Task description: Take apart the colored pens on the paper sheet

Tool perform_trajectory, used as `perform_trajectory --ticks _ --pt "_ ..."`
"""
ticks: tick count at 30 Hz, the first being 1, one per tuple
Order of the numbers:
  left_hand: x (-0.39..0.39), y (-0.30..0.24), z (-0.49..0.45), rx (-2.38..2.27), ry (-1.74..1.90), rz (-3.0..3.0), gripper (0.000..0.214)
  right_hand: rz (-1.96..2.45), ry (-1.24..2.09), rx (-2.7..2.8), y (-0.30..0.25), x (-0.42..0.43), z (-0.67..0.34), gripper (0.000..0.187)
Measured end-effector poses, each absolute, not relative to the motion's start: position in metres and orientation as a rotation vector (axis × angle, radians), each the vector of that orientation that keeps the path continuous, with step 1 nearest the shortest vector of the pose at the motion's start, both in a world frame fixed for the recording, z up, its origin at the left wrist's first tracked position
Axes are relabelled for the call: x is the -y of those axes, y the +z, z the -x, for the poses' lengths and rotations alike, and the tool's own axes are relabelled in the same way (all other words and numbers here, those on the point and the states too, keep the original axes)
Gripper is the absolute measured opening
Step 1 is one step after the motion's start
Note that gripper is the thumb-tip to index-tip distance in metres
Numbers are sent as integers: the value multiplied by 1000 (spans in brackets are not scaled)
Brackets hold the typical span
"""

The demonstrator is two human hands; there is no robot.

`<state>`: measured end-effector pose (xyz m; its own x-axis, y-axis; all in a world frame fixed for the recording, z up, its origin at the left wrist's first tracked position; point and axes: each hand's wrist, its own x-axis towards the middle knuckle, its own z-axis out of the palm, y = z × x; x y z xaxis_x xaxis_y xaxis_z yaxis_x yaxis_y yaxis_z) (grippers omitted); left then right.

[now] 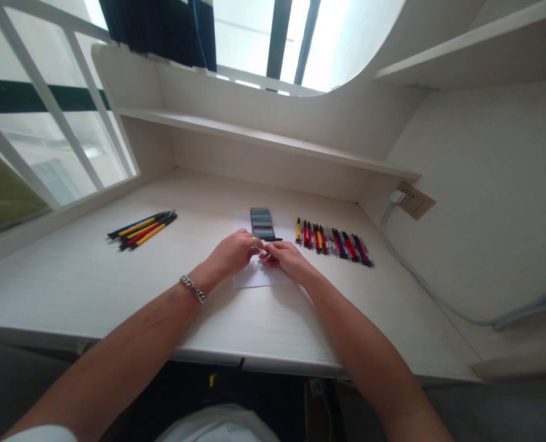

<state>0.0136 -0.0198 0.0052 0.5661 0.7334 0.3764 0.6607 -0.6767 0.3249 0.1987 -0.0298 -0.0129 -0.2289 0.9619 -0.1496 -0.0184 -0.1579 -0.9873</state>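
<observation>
My left hand (229, 253) and my right hand (286, 259) meet above a white sheet of paper (259, 277) on the desk. Their fingertips come together on a small silvery item (261, 249), too small to identify. Just beyond them lies a dark rectangular packet (261, 222) with grey and red bands, and a black pen (275, 239) shows from under its near end. A bundle of black pens with yellow, red and blue barrels (142, 229) lies left of my left hand. A row of several pens (332, 242) lies right of my right hand.
A white desk (70, 288) runs under a white shelf (254, 138) and beside a paned window (56, 104). A wall socket (413, 200) at the right holds a white plug with a grey cable. A chain bracelet (193, 288) circles my left wrist.
</observation>
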Motion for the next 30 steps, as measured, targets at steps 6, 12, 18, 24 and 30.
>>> perform_trajectory --ticks 6,12,18,24,30 --pt "11 -2 -8 -1266 736 -2539 20 1233 1406 1357 -17 21 -209 5" --pt "6 -5 -4 -1353 761 -2360 26 1408 792 1732 -16 18 -230 18" --pt "10 -3 -7 -1357 785 -2291 26 1366 528 1924 -18 21 -230 18" --pt "7 -7 -5 -1302 810 -2239 26 1328 549 1954 -28 19 -220 32" --pt "7 -8 -5 -1273 852 -2213 27 1304 324 1904 -20 14 -226 26"
